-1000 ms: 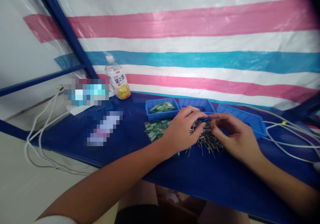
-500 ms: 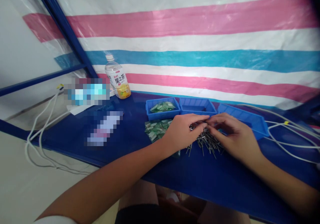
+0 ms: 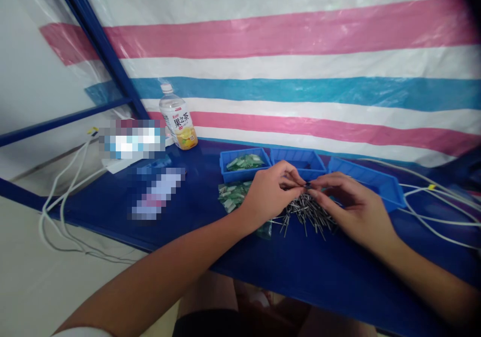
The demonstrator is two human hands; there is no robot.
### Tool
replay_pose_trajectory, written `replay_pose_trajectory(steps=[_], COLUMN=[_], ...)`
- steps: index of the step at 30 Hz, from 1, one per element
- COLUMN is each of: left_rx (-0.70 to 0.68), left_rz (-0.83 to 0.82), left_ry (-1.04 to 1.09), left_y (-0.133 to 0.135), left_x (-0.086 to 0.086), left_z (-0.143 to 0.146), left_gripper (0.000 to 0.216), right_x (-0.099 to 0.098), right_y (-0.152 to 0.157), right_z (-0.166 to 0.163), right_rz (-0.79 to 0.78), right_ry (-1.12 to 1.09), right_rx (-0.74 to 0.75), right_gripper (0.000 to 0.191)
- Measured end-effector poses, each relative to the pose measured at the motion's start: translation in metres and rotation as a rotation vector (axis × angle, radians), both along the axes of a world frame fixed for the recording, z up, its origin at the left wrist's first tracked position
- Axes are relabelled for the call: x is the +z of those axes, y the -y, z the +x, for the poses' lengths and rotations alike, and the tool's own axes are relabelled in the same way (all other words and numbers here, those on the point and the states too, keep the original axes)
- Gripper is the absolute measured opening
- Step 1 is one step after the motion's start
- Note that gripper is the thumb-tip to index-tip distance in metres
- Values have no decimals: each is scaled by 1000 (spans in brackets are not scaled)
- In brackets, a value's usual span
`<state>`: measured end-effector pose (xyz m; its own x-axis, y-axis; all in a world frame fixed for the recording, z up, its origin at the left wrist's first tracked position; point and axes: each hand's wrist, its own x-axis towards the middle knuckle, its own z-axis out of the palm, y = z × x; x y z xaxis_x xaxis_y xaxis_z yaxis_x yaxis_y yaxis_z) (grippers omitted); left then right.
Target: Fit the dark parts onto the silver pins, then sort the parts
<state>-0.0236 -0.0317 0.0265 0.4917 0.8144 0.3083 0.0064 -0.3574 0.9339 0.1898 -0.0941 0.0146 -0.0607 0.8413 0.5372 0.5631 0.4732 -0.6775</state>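
Note:
My left hand (image 3: 267, 191) and my right hand (image 3: 350, 203) meet fingertip to fingertip over a pile of thin metal pins (image 3: 310, 216). Between them is a small dark piece (image 3: 308, 184), too small to name. Both hands are closed in a pinch at it; whether each finger touches it cannot be made out. The pins lie loose on the blue table (image 3: 330, 272), partly covered by my hands. Small green packets (image 3: 231, 197) are spread beside my left hand, which hides some of them.
Behind my hands stand a blue bin (image 3: 244, 175) holding green packets, a second blue bin (image 3: 280, 157) and a larger blue bin (image 3: 393, 194). A drink bottle (image 3: 180, 126) stands at the back left. White cables (image 3: 443, 222) lie at the right. A striped sheet (image 3: 281, 86) hangs behind.
My left hand has drawn slightly left and its fingers have bent more, so the small dark piece now shows between the fingertips. My right hand is nearly where it was.

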Motion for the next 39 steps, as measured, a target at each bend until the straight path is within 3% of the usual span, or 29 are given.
replay_pose_trajectory(steps=[3, 9, 13, 16, 19, 25, 30, 39], left_rx=[-31, -39, -88, -72, -15, -37, -28, -16], left_rz=[39, 67, 43, 63, 124, 164, 189, 69], left_ry=[26, 35, 36, 38, -44, -184, -134, -51], left_y=[0, 2, 3, 3, 3, 6, 5, -1], left_x=[0, 3, 2, 1, 3, 6, 4, -3], left_z=[0, -1, 1, 2, 1, -2, 1, 0], left_gripper=[15, 9, 12, 19, 23, 34, 28, 11], right_x=[1, -2, -3, -1, 2, 2, 1, -1], right_y=[-1, 0, 1, 1, 1, 0, -2, -2], right_z=[2, 2, 0, -1, 1, 5, 4, 6], right_rz=[9, -115, -116, -104, -72, -111, -38, -107], right_ry=[61, 9, -31, -65, -79, -75, -28, 44], right_rx=[-7, -20, -21, -25, -41, -73, -37, -11], right_gripper=[9, 16, 14, 23, 32, 19, 9, 10])
